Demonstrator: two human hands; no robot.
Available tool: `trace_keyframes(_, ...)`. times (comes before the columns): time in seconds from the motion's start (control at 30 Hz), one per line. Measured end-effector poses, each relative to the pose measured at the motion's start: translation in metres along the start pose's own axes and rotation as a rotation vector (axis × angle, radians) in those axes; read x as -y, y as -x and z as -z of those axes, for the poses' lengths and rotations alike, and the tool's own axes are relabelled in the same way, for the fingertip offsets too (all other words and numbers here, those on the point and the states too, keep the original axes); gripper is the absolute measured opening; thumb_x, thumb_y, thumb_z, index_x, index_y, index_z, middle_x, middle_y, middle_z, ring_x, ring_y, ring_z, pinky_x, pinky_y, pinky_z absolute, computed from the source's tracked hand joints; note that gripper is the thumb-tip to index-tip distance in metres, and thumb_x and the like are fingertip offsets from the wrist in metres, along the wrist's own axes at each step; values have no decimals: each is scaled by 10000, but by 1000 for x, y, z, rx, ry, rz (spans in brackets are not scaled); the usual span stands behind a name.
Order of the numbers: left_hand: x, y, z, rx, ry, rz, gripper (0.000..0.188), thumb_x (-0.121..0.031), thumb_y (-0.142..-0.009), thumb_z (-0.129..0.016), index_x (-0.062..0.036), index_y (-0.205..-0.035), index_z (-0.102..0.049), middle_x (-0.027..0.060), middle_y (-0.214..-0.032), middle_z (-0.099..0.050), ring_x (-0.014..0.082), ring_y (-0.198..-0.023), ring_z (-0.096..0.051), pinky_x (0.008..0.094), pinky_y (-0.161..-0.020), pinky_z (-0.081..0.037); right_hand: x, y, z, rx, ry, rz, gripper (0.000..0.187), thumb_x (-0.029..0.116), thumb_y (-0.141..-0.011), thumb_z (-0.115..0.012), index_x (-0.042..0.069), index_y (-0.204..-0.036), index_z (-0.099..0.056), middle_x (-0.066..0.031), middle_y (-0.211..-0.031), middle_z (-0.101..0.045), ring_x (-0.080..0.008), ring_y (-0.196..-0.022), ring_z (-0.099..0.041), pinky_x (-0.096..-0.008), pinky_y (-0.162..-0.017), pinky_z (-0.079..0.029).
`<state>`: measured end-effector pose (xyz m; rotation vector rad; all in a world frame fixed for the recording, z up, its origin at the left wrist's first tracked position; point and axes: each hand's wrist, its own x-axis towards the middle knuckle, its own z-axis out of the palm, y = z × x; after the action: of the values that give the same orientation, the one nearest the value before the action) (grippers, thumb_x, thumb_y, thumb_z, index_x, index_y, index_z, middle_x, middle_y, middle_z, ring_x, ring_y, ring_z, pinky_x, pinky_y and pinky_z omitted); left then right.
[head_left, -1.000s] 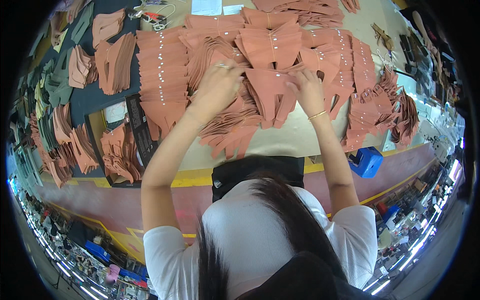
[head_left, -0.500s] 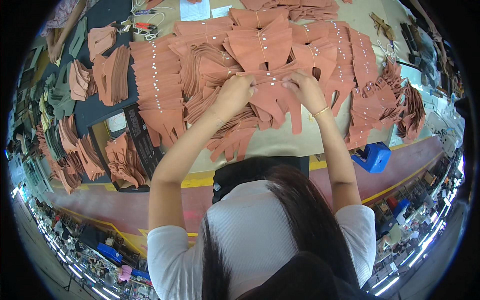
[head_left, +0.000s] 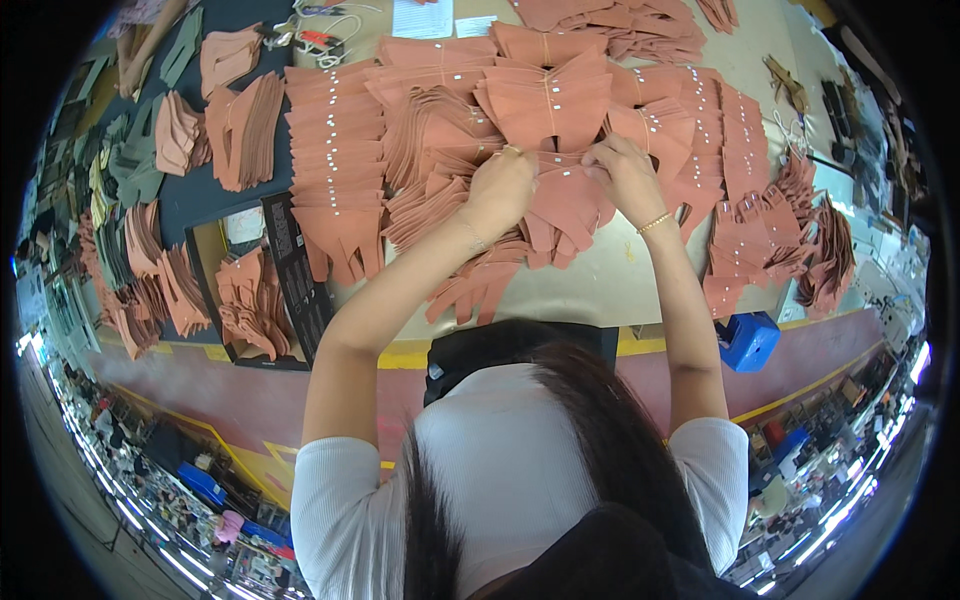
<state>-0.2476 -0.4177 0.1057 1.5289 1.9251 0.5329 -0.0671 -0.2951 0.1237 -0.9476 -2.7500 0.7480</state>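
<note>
Both of my hands are at the top edge of a small bundle of salmon-brown cut pieces (head_left: 567, 205), flat sheets with leg-like strips and a few white stickers. My left hand (head_left: 503, 188) is closed at the bundle's left top corner, fingertips pinched. At the right top corner my right hand (head_left: 625, 178) pinches too. What lies between the fingertips is too small to make out. Just beyond stands a larger bundle (head_left: 548, 100) tied with a thin yellowish cord. Fanned stacks (head_left: 435, 125) of the same pieces lie left of my left hand.
Long stickered rows (head_left: 335, 150) of pieces lie left on the table (head_left: 600, 290), more at the right. A black open box (head_left: 295, 270) holds further pieces. White cord and red-handled tools (head_left: 320, 40) lie at far left. A blue stool (head_left: 750, 342) stands right, below the table edge.
The view has shifted and tilted a little, so the table's things sit further right. My hands stay at the bundle's top edge; its lower strips now lie closer together.
</note>
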Motion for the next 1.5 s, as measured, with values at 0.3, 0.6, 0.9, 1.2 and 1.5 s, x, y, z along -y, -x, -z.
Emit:
trace_keyframes(0.3, -37, 78, 36, 106, 321, -74, 139, -129, -836, -652, -29, -929, -622, 158, -823, -651, 325, -797, -647, 415, -741, -519, 61, 46, 77, 447, -87, -95, 107, 92, -825, -633, 48, -889, -561, -121, -790, -615, -345, -755, -622, -439, -661, -473)
trace_keyframes(0.6, 57, 218, 144, -15, 626, 397, 334, -61, -832, -674, -56, -1149, -569, 67, -826, -689, 107, -756, -616, 291, -699, -479, 184, 25, -29, 567, -664, 202, 164, 164, -883, -637, 29, -971, -609, -136, -866, -677, -330, -781, -666, -377, -721, -514)
trace_keyframes(0.9, 208, 212, 128, -69, -489, 248, 122, -36, -755, -592, -3, -850, -661, 197, -827, -671, 354, -791, -678, 428, -690, -542, 244, -55, -242, 431, -333, 179, 136, 149, -842, -660, 19, -880, -668, -208, -837, -672, -370, -822, -661, -450, -739, -509)
trace_keyframes(1.2, 220, 173, 122, -47, -666, 284, 91, -63, -745, -607, -72, -703, -688, 144, -770, -689, 283, -738, -705, 383, -616, -551, 244, -76, -245, 416, -151, 84, 122, 191, -843, -663, 75, -875, -684, -195, -850, -686, -362, -840, -665, -454, -756, -514)
trace_keyframes(1.5, 230, 164, 117, -104, -701, 249, 89, -82, -752, -606, -77, -733, -693, 129, -783, -693, 273, -747, -702, 372, -629, -553, 239, -77, -254, 317, -171, 142, 144, 173, -840, -655, 35, -876, -637, -192, -903, -684, -394, -846, -653, -459, -748, -517)
